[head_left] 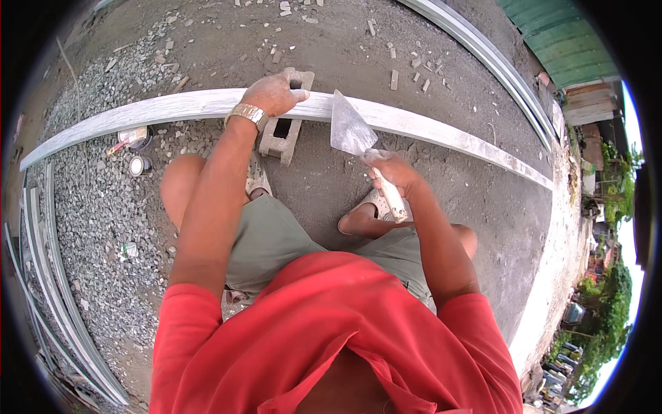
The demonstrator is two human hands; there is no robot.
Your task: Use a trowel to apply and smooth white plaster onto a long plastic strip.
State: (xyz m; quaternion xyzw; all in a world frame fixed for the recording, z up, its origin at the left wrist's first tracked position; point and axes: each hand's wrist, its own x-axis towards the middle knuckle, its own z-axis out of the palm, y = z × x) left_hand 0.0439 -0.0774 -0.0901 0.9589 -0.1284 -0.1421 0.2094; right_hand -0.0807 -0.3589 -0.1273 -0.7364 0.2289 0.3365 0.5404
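A long whitish bar runs across in front of me, resting over a hollow concrete block. My left hand, with a watch at the wrist, is closed over the bar above the block. Its thumb points right, and its fingertips are mostly hidden behind the hand. In my right hand is a pointing trowel, gripped by its pale, stained handle. The trowel's flat grey blade points away from me and lies over or against the near side of the bar; whether it touches cannot be told.
Left of my knees, an open can and a paint container with a brush stand on gravel. Long metal bars lie at far left, more at upper right. Small broken pieces dot the ground beyond.
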